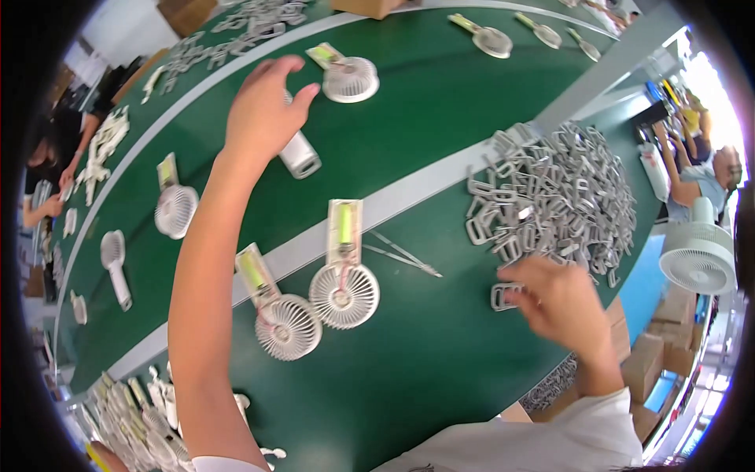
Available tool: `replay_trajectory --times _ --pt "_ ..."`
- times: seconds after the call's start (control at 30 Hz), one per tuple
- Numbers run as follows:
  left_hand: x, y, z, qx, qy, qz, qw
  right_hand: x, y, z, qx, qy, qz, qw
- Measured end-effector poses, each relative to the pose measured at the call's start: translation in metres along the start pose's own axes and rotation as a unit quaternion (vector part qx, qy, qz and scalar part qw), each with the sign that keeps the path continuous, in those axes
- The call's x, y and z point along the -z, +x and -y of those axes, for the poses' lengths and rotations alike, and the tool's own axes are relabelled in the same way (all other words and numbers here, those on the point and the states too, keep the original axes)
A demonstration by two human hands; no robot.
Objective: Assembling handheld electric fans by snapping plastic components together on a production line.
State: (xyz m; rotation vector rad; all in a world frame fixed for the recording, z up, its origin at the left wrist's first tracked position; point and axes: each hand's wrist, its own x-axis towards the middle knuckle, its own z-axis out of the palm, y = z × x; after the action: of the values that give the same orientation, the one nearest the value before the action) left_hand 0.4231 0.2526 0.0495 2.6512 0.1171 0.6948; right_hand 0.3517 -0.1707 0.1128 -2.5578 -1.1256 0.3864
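Over the green belt, my left hand (263, 114) reaches out with thumb and forefinger spread apart. Partly beneath it lies a white handheld fan part (299, 155), its far end hidden by the hand. Just beyond is an opened handheld fan (350, 79). My right hand (562, 303), slightly blurred, has its fingertips closed at a small grey plastic bracket (503, 297) beside a heap of similar brackets (558, 197). Between my arms, two opened fans (344, 291) (288, 326) show round slatted heads, yellow-green cells and wires. Metal tweezers (405, 256) lie near them.
A pale rail (425, 175) runs between belt and worktop. More fans (176, 204) (491, 41) lie along the belt. White fan parts (130, 417) are piled at lower left. A grey post (605, 63) rises at right, near a white desk fan (698, 252). Other people work on both sides.
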Motion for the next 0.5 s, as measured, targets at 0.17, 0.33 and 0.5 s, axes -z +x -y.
replay_trajectory --times 0.17,0.33,0.5 --pt "-0.093 0.063 -0.026 0.046 0.135 0.067 0.988 -0.053 -0.042 -0.003 -0.014 -0.061 -0.024 0.998" --pt "-0.096 0.046 -0.041 0.133 0.17 0.166 0.962 -0.082 -0.049 0.003 0.069 -0.001 -0.028 0.997" --pt "-0.041 0.002 -0.022 0.132 0.024 -0.012 0.991 -0.076 -0.046 0.03 0.011 0.105 -0.082 0.991"
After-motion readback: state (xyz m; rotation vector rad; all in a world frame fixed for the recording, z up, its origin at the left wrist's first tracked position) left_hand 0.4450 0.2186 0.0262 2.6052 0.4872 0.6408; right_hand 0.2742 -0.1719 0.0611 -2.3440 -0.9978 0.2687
